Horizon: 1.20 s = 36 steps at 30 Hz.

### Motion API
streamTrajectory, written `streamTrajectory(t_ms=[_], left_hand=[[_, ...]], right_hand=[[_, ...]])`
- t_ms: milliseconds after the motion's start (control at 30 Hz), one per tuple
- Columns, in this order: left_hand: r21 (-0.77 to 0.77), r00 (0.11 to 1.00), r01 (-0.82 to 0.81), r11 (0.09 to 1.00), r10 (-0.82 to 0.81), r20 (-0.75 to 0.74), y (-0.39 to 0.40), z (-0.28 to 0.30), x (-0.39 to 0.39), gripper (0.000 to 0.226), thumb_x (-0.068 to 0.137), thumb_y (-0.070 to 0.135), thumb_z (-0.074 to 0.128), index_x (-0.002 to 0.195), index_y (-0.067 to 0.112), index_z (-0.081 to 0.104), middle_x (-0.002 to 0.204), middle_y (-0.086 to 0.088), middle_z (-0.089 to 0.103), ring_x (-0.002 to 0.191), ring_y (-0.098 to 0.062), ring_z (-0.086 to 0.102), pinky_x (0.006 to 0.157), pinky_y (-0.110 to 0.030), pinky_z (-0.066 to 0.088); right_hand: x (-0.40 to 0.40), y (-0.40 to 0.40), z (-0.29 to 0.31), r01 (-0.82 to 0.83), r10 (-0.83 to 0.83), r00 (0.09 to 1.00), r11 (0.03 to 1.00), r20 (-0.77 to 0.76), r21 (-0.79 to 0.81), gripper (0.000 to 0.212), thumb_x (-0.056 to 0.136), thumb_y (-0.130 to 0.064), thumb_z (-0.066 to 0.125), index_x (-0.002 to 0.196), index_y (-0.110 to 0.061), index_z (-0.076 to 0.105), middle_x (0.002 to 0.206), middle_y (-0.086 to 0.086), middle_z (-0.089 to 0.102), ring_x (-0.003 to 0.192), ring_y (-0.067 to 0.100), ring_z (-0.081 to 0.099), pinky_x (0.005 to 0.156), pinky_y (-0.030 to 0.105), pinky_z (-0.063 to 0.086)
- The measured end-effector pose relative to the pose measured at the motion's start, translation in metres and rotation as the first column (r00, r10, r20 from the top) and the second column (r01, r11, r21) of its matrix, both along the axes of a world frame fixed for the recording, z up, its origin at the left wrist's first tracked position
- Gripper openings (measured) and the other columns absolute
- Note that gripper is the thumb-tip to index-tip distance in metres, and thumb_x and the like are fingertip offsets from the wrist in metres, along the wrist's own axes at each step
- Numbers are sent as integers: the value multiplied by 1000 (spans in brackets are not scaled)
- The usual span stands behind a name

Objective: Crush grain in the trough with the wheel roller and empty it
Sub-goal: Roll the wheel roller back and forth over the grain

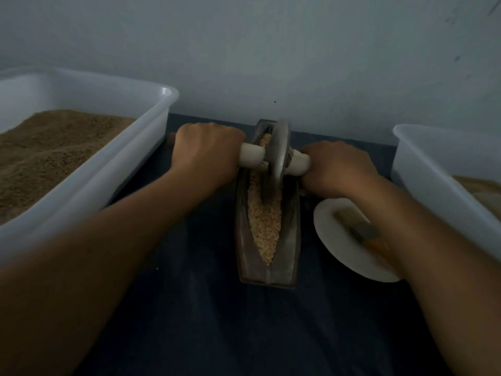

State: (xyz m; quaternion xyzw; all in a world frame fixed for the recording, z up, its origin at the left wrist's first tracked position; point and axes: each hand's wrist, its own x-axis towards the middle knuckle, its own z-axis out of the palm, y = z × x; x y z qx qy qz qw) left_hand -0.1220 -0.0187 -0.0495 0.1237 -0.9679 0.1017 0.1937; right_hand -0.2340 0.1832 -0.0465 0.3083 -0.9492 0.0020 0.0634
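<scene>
A narrow boat-shaped metal trough lies lengthwise on the dark table, filled with pale grain. The grey wheel roller stands upright in the trough's far half, its white axle handles sticking out to both sides. My left hand grips the left handle. My right hand grips the right handle. Both arms reach forward from the near edge.
A large white plastic tub of brown ground material sits at the left. Another white tub stands at the right. A white plate with a brush lies right of the trough, under my right forearm. A pale wall is close behind.
</scene>
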Motion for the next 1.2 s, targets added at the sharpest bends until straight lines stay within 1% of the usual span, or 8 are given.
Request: streamTrajectory(t_ms=[133,233,367,567,733,900,1100,1200], left_hand=[[28,997,-6,1000,4,83,-8,6,-11,21,83,42,69,100,32,61,81,3,48,73,-21,45,61,-36,35],[17,992,-5,1000,3,130,-10,11,-19,23,82,42,68,102,32,62,81,1,53,72,-21,45,58,-34,32],[-6,988,-24,1000,24,153,-9,14,-23,29,81,41,69,108,30,66,86,-1,58,73,-22,47,59,-34,33],[-38,995,-34,999,38,87,-1,7,-10,23,84,42,69,104,32,64,78,4,48,72,-21,46,49,-29,21],[-24,1000,8,1000,-8,6,3,0,5,22,86,44,67,94,34,50,69,10,36,70,-19,44,52,-28,16],[-28,995,52,998,-55,-83,5,-9,20,35,82,46,71,88,32,39,78,7,44,69,-18,41,66,-35,28],[-34,983,80,996,-85,-165,11,-14,41,38,77,42,76,88,28,42,81,1,55,74,-25,56,68,-36,30],[-29,984,81,996,-84,-159,15,-13,47,44,76,40,76,87,30,35,85,1,57,77,-24,57,70,-36,31]], right_hand=[[-12,-9,9,-13,7,993,998,120,53,25,70,-48,67,90,-34,69,87,-6,66,74,16,60,61,30,47],[-16,-12,13,-33,17,977,997,214,71,21,71,-44,73,86,-28,71,85,-2,67,75,18,63,74,38,58],[-17,-12,12,-41,26,978,997,207,70,27,73,-44,71,88,-22,72,83,1,67,75,20,64,75,40,58],[-5,-5,6,-10,8,996,1000,90,19,21,75,-44,68,89,-30,72,83,-5,68,70,15,62,54,27,44],[12,0,4,24,-24,1000,1000,-20,-10,16,75,-43,65,88,-33,69,80,-5,63,64,15,55,50,25,32],[33,9,-8,10,-29,985,994,-168,-113,13,79,-45,58,88,-36,59,68,-11,48,53,8,33,49,25,20],[53,17,-21,-19,-45,937,984,-347,-179,15,80,-38,62,80,-29,50,56,-11,37,47,8,27,48,26,14],[60,19,-20,-16,-50,926,985,-375,-171,17,80,-38,65,81,-29,51,55,-10,34,46,7,24,48,27,12]])
